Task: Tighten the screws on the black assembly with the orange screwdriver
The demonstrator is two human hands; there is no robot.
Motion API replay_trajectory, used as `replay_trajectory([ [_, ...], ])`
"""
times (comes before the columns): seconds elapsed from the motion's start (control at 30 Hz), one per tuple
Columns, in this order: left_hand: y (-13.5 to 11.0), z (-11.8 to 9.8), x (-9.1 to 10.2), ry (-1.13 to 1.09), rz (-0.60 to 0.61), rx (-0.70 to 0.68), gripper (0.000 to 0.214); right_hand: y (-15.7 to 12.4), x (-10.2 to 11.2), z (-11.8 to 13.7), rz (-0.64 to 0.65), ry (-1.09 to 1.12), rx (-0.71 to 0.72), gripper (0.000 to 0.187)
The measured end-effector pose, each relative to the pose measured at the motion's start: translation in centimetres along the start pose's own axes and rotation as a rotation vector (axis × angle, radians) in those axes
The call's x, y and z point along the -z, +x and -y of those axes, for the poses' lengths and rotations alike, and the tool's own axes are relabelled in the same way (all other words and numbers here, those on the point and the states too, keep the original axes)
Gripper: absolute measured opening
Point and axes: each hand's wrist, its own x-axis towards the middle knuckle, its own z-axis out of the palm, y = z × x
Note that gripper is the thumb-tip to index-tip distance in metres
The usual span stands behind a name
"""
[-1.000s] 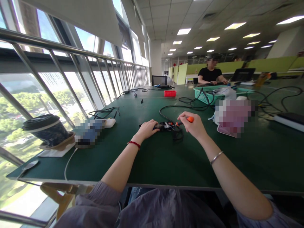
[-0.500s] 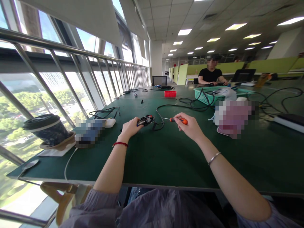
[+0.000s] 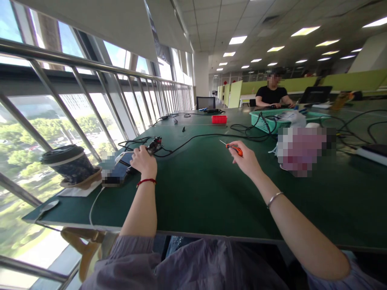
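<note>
A left hand grasps a black device, a cable trailing from its far end, while the right hand, well apart, grips an orange screwdriver (tip pointing away and leftward). A lidded cup stands left of the left hand; beyond the right sits a green basket, and between and beyond both, a red box.

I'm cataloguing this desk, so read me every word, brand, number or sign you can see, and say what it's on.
No text can be read.
Dark patterned, black-lidded cup: any print too blurred.
Orange and black screwdriver in the right hand: any marking too small.
Black elongated device in the left hand: any marking too small.
</note>
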Motion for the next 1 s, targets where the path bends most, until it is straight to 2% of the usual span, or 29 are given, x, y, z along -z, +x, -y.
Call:
replay_trajectory([
  [0.07,0.0,0.3,-0.6,0.038,-0.039,-0.019,0.03,0.0,-0.1,-0.1,0.024,-0.002,0.004,0.027],
  [0.23,-0.5,0.4,-2.0,0.086,0.019,-0.031,0.033,0.0,-0.4,0.1,0.08,-0.059,0.028,0.024],
  [0.47,-0.5,0.6,-2.6,0.067,-0.029,-0.039,0.034,0.0,-0.6,0.0,0.103,-0.096,0.005,0.022],
  [0.6,-0.5,0.5,-2.5,-0.009,-0.148,-0.083,0.032,0.1,-0.8,-0.6,0.083,-0.121,-0.03,0.025],
  [0.7,-0.5,-0.2,-2.0,-0.099,-0.235,-0.181,0.032,0.2,-1.1,-1.1,0.046,-0.126,-0.04,0.027],
  [0.77,-0.8,-1.1,-1.4,-0.159,-0.257,-0.288,0.033,0.4,-1.2,-1.4,0.016,-0.123,-0.035,0.028],
  [0.83,-1.4,-2.3,-0.8,-0.208,-0.252,-0.456,0.033,0.5,-1.4,-1.7,-0.026,-0.115,-0.031,0.032],
  [0.9,-2.7,-4.0,-0.2,-0.246,-0.203,-0.708,0.034,0.7,-1.4,-2.1,-0.084,-0.106,-0.02,0.037],
  [1.0,-5.6,-6.8,0.3,-0.308,-0.028,-1.176,0.038,1.0,-1.1,-2.8,-0.162,-0.114,-0.012,0.038],
])
